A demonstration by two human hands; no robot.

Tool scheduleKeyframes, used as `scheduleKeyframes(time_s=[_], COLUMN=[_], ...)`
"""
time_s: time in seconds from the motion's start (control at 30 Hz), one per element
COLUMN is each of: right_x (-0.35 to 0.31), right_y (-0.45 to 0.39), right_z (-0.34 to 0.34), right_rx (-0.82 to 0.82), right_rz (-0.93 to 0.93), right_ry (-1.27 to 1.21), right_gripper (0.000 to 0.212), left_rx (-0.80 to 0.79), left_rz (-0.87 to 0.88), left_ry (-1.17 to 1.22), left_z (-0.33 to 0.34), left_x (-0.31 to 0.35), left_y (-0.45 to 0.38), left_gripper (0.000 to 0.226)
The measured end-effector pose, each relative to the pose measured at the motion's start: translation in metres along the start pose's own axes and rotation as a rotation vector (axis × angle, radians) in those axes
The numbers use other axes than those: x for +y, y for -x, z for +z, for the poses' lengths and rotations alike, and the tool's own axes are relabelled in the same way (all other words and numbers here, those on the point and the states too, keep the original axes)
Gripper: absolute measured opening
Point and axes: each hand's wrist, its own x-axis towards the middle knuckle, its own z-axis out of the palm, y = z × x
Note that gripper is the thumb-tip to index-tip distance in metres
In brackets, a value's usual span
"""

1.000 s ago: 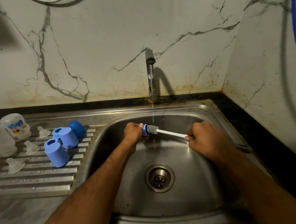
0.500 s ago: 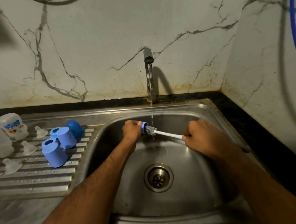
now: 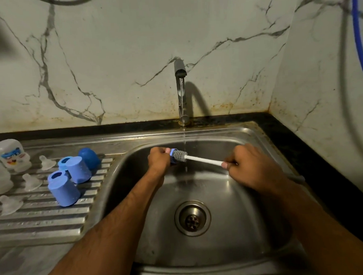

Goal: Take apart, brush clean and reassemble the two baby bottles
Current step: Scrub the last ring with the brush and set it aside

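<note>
Both forearms are bare to the frame's edge (no sleeves or rings visible), nails trimmed short.

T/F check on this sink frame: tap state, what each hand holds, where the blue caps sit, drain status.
1. Water runs from the grey metal tap. True.
2. The right hand holds the white-handled brush. True.
3. The left hand is empty. False: it grips a small blue bottle part.
4. The pale blue plastic caps lie in the steel sink basin. False: they sit on the ribbed drainboard.
5. The round drain is plugged. False: it's open.
</note>
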Motion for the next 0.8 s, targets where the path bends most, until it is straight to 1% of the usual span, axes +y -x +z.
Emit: scheduleKeyframes(time_s=[0.07, 0.1, 0.23, 0.27, 0.33, 0.4, 0.5, 0.6, 0.67, 0.73, 0.8], right_x=[-0.001, -0.002, -0.006, -0.006, -0.004, -0.002, -0.001, 0.002, 0.006, 0.006, 0.006], right_y=[0.001, 0.000, -0.002, -0.002, -0.001, 0.000, -0.004, -0.006, -0.006, -0.005, -0.005], right_z=[0.001, 0.003, 0.002, 0.000, -0.001, 0.001, 0.007, 0.004, 0.002, 0.004, 0.009], right_rx=[0.050, 0.040, -0.089, -0.099, -0.056, -0.002, -0.026, -0.081, -0.031, 0.025, -0.003], right_rz=[0.040, 0.052, 0.032, 0.013, -0.002, 0.029, 0.056, 0.001, -0.021, 0.019, 0.036], right_ry=[0.067, 0.091, 0.059, 0.046, 0.034, 0.070, 0.074, -0.001, -0.024, 0.005, 0.031], right_gripper=[0.014, 0.017, 0.014, 0.014, 0.011, 0.014, 0.014, 0.017, 0.012, 0.013, 0.012], left_rx=[-0.041, -0.048, 0.005, 0.016, 0.007, -0.013, -0.016, 0.045, 0.040, 0.004, 0.009], left_rz=[0.001, 0.008, 0.035, 0.036, 0.034, 0.037, 0.054, 0.046, 0.039, 0.048, 0.059], left_ry=[-0.011, -0.021, -0.071, -0.079, -0.105, -0.105, -0.072, -0.061, -0.049, -0.060, -0.073], left_z=[0.003, 0.003, 0.000, -0.001, 0.000, 0.003, 0.004, -0.001, -0.001, 0.003, 0.006], left_x=[0.000, 0.000, -0.001, -0.002, -0.003, -0.003, -0.001, -0.002, -0.003, -0.003, -0.003], left_y=[0.002, 0.002, 0.001, 0.000, 0.002, 0.003, 0.003, 0.001, 0.001, 0.003, 0.005], left_gripper=[0.027, 0.027, 0.025, 0.024, 0.024, 0.024, 0.025, 0.025, 0.024, 0.023, 0.024])
